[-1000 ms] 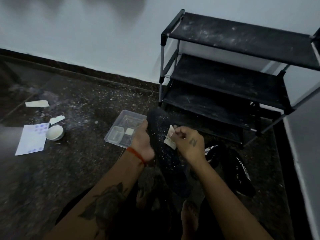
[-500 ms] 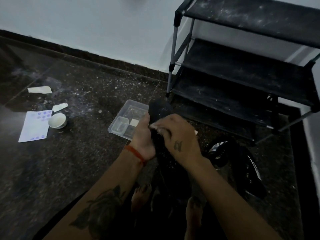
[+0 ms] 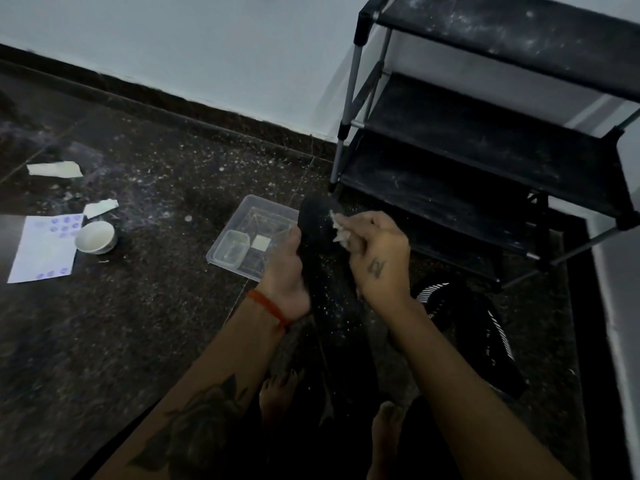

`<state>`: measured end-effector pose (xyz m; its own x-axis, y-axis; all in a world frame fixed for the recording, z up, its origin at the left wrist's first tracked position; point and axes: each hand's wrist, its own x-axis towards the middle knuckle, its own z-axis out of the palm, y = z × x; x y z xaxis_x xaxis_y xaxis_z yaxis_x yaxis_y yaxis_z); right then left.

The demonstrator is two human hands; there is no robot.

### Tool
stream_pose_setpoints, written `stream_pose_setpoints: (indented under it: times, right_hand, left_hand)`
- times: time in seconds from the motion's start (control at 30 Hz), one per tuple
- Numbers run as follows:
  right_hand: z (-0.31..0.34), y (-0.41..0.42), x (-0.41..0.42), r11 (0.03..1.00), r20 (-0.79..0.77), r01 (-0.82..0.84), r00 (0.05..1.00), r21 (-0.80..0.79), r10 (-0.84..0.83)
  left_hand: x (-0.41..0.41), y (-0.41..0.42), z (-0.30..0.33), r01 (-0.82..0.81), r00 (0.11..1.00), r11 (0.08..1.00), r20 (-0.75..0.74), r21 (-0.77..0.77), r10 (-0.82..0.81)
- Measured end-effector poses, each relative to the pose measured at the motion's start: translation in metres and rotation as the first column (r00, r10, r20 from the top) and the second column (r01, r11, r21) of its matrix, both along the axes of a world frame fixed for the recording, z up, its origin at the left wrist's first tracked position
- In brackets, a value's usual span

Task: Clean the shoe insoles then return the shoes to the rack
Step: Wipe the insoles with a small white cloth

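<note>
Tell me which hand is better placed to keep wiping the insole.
Right hand: it pinches the crumpled white wipe against the black speckled insole. The left hand grips the insole's edge, steadying it.

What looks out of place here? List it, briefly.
White powder or grit is scattered over the dark floor and dusts the rack shelves and the black insole that the left hand holds. Torn paper scraps lie loose beside the white bowl. The shoes lie on the floor, off the rack.
</note>
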<state>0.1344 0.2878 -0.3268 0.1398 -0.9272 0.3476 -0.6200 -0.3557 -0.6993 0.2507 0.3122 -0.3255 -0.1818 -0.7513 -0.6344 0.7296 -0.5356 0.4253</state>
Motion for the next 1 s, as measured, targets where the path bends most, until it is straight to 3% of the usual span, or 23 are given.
stream_pose_setpoints:
  times: [0.1,0.23,0.33,0.4,0.47,0.63,0.8,0.87,1.0]
  right_hand:
    - [-0.003,0.012,0.018,0.983,0.01,-0.178,0.984,0.047,0.178]
    - [-0.009,0.004,0.009,0.972,-0.014,-0.236,0.972,0.005,0.236]
    - [-0.014,-0.005,-0.008,0.992,-0.017,-0.124,0.992,0.021,0.124]
    - [-0.011,-0.007,-0.011,1.0,0.056,0.021,0.998,0.018,-0.022]
    - [-0.008,-0.01,-0.007,0.998,0.12,0.067,0.991,-0.02,-0.064]
    - [-0.019,-0.002,0.013,0.993,-0.1,-0.115,0.988,0.01,0.116]
    - [-0.012,-0.007,-0.006,0.943,0.076,-0.325,0.945,0.072,0.319]
    - [-0.014,-0.011,-0.015,0.95,0.063,-0.284,0.959,0.127,0.278]
    - [-0.021,-0.017,-0.015,0.999,0.146,0.0,0.989,0.045,-0.006]
  left_hand:
    - [0.002,-0.003,-0.002,-0.032,0.999,0.999,0.038,0.0,0.032]
    - [0.003,-0.004,0.003,-0.009,1.0,0.999,0.014,0.047,0.008]
    - [0.004,-0.005,0.005,0.039,0.999,0.998,0.006,0.059,-0.039]
    - [0.003,-0.005,0.006,0.071,0.997,0.994,-0.011,0.079,-0.07]
    - [0.001,-0.005,0.007,0.093,0.996,0.993,0.003,0.067,-0.094]
    - [-0.006,-0.005,0.002,0.022,0.996,0.999,0.085,0.029,-0.024]
    - [0.002,-0.008,0.005,0.078,0.995,0.993,0.051,0.086,-0.082]
    - [0.003,-0.009,0.007,0.107,0.994,0.99,0.018,0.091,-0.109]
    - [0.005,-0.012,0.004,0.123,0.992,0.986,-0.018,0.111,-0.122]
